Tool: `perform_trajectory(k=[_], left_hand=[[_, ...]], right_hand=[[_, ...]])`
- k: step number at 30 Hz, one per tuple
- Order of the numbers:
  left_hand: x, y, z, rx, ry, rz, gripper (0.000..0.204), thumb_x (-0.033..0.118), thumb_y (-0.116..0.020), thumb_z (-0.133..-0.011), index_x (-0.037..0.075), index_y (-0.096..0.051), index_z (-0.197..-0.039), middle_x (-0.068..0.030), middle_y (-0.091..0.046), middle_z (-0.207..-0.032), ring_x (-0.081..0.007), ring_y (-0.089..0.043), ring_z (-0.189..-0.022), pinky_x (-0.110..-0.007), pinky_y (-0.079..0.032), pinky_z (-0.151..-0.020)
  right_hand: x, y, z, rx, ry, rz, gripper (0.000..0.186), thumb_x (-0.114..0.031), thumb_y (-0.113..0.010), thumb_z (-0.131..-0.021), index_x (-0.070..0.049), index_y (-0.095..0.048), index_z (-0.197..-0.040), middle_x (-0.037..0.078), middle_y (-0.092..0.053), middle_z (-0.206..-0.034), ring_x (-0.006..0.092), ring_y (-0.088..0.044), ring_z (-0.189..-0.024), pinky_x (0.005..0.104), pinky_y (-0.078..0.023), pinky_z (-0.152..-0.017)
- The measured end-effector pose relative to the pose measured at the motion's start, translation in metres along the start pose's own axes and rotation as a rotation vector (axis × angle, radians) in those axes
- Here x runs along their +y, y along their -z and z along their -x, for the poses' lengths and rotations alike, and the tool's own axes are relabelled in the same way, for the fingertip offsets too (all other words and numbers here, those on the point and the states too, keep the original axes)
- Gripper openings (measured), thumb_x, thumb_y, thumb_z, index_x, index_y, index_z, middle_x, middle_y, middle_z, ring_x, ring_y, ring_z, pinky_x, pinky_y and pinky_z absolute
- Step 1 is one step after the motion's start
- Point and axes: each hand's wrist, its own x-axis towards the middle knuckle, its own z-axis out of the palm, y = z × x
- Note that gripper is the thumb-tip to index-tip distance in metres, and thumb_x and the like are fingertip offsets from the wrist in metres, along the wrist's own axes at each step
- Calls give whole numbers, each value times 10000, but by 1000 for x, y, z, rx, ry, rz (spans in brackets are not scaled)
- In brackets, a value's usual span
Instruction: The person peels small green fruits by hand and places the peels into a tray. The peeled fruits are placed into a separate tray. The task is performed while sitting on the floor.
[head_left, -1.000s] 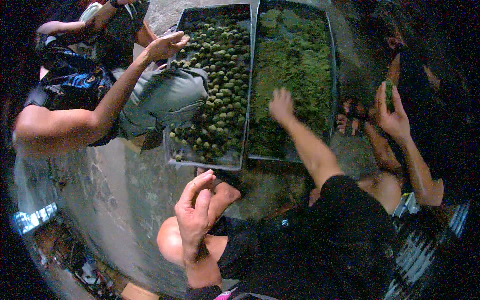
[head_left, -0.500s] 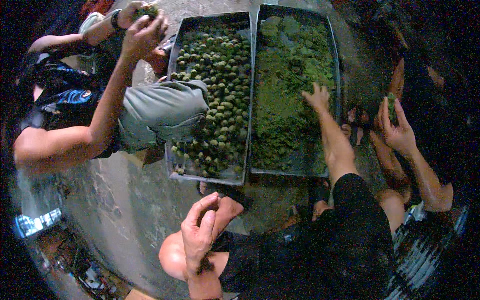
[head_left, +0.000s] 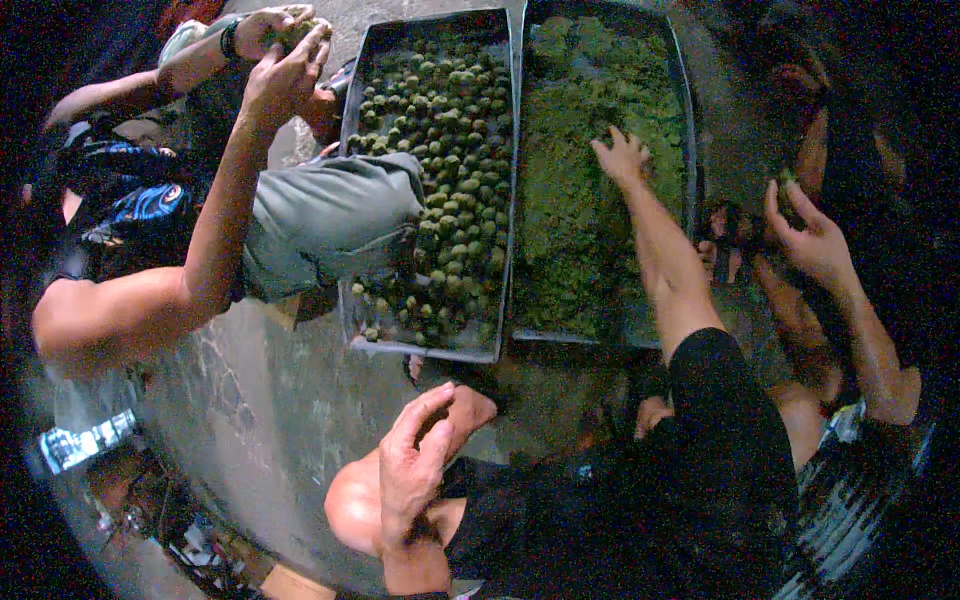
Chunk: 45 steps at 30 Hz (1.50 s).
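One tray (head_left: 687, 120) bears the green crumbly mass (head_left: 560, 200), where, from afar, I judge the right hand (head_left: 625, 160), fingers spread, should gather lightly; whether the curled left hand (head_left: 412, 465) holds anything, I cannot tell.

Wears a loose black top (head_left: 715, 460) with a short right sleeve (head_left: 702, 362). Carries a small pale bluish mark (head_left: 583, 472) on the front, too blurred to make out. Wears black shorts (head_left: 492, 515), merging with the top in dim light, above a rounded bare knee (head_left: 352, 500). Shows bare left (head_left: 412, 468) and right hands (head_left: 624, 160), and slim, bare right forearm (head_left: 672, 265).
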Motion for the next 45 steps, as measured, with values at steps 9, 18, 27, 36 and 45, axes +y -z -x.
perform_trajectory(k=[9,18,27,36,45], left_hand=[[35,3,1,-59,-78,-28,311,21,-460,-808,-14,-536,-1107,-115,-579,-1056,-194,-529,-1010,-282,-375,-910],[-4,8,20,-18,-175,-166,291,133,-546,-820,-5,-540,-1076,-147,-580,-1045,-254,-565,-961,-317,-431,-834],[8,-2,16,-43,-200,-305,303,202,-556,-809,9,-554,-1042,-182,-580,-1004,-301,-588,-884,-351,-457,-775],[-37,-94,-89,-154,110,-62,517,473,-462,-836,41,-535,-1110,-162,-601,-992,-310,-583,-915,-384,-468,-731],[1,-178,-125,-110,204,204,686,553,-364,-844,-53,-507,-1132,-197,-583,-1045,-285,-565,-915,-435,-434,-777]], right_hand=[[-21,66,260,-821,496,36,526,-167,-616,-731,-174,-457,-1233,195,-318,-1318,431,-329,-1169,482,-398,-910],[-9,35,264,-910,205,-38,392,-286,-593,-775,-45,-566,-1083,251,-571,-972,390,-546,-936,457,-455,-782],[16,42,272,-794,107,-396,319,-199,-623,-730,0,-616,-978,187,-630,-807,310,-618,-681,387,-484,-571],[-45,254,188,-904,-42,-774,615,-334,-748,-621,-42,-504,-1105,66,-554,-1024,189,-528,-867,348,-462,-630],[-73,275,207,-375,402,-22,630,-123,-657,-639,18,-385,-1190,264,-529,-1034,373,-519,-983,427,-448,-793]])
